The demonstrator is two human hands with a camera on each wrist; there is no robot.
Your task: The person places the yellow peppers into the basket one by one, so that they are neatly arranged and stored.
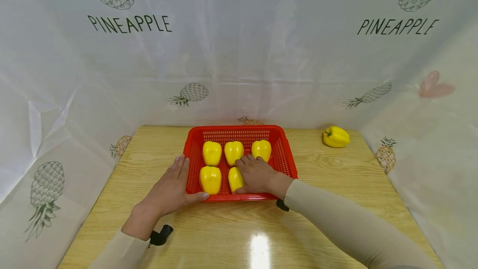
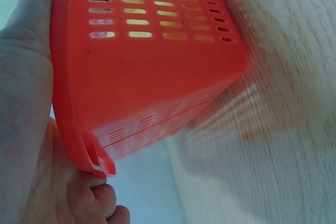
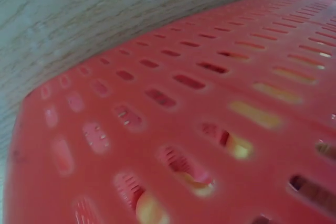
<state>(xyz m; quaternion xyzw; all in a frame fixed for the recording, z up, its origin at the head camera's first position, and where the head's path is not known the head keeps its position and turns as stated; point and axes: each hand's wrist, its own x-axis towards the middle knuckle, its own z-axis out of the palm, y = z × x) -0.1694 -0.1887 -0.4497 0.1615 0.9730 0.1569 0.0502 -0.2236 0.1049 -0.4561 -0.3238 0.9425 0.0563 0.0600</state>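
Observation:
A red slotted basket [image 1: 285,152] stands on the wooden table and holds several yellow bell peppers, three in the back row [image 1: 233,151]. My left hand [image 1: 169,188] lies flat against the basket's left wall [image 2: 157,77], fingers straight, thumb along the front rim. My right hand [image 1: 257,175] is inside the basket at the front, cupped palm down over a yellow pepper [image 1: 234,179], of which only the left part shows. Another pepper [image 1: 210,179] sits at the front left. The right wrist view shows only the basket wall [image 3: 173,129], with yellow behind the slots.
One more yellow pepper [image 1: 336,136] lies on the table at the far right corner. White pineapple-print sheeting [image 1: 239,53] closes in the back and both sides. The wooden tabletop [image 1: 239,235] stretches in front of the basket.

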